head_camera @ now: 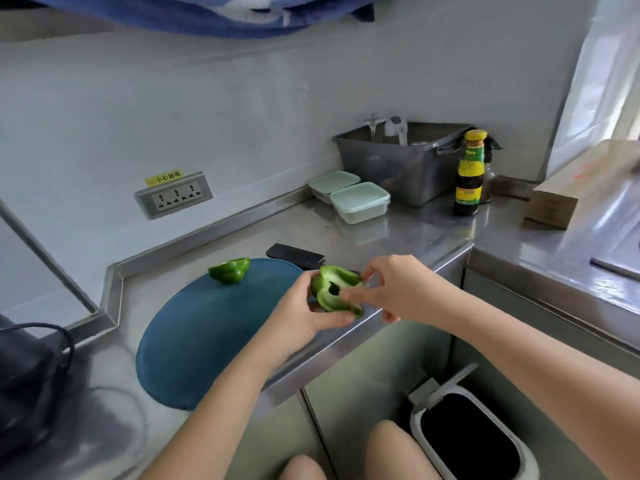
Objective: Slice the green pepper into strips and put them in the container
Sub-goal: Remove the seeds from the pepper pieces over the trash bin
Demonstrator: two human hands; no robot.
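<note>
My left hand holds a green pepper half, hollow side up, over the counter's front edge. My right hand reaches into its cavity with pinched fingers. A second pepper half lies on the far edge of the round blue cutting board. A knife with a dark blade rests on the counter just behind the board, partly hidden by the pepper. Two lidded plastic containers stand farther back on the steel counter.
A grey tub with a tap above it stands at the back, a sauce bottle beside it. A cardboard box sits at right. An open bin stands on the floor below my right arm. A dark bag lies at left.
</note>
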